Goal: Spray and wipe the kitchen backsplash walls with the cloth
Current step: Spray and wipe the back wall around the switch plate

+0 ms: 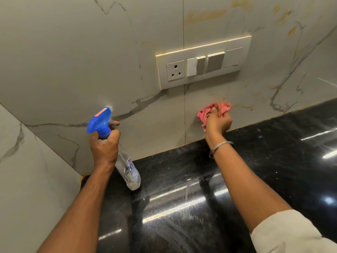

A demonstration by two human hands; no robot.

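Note:
My left hand [104, 147] grips the neck of a clear spray bottle [127, 168] with a blue trigger head, one finger on the trigger. Its nozzle points at the marble-look backsplash wall [73, 61], and a small white mist shows at the tip. My right hand [218, 123] holds a bunched pink cloth [204, 112] and presses it against the wall just above the counter, below the switch plate.
A white switch plate [203, 62] with one socket and several switches sits on the wall above the cloth. A glossy black stone counter [237, 179] runs below. A side wall [27, 170] closes the corner at the left. Yellowish stains mark the wall's upper right.

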